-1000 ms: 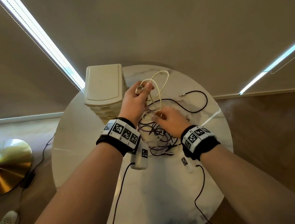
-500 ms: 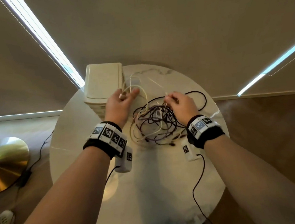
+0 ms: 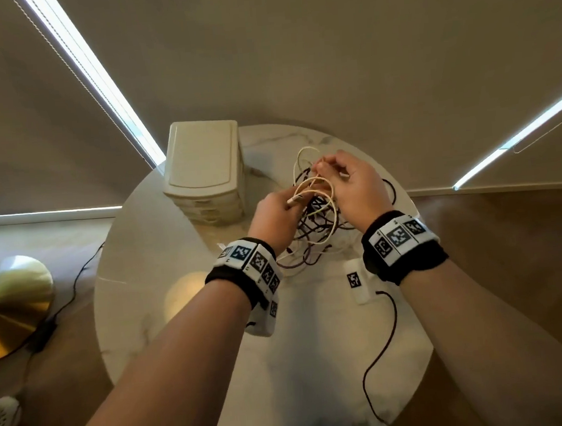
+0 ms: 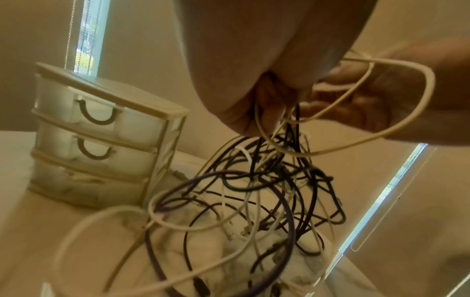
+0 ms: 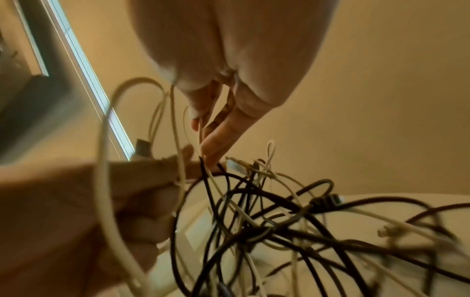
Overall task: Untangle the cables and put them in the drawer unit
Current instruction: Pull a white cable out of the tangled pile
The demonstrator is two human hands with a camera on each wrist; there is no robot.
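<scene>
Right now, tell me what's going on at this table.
A person is untangling cables. The left hand pinches the plug end of a cream cable, and the right hand pinches a loop of it above the tangle of dark and white cables. The drawer unit stands beside them, drawers closed; nothing is stowed yet.

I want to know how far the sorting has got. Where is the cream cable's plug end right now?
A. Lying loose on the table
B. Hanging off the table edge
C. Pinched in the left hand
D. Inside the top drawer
C: the left hand pinches the cream cable just behind its plug, above the tangle of cables; the drawer unit looks shut.
</scene>
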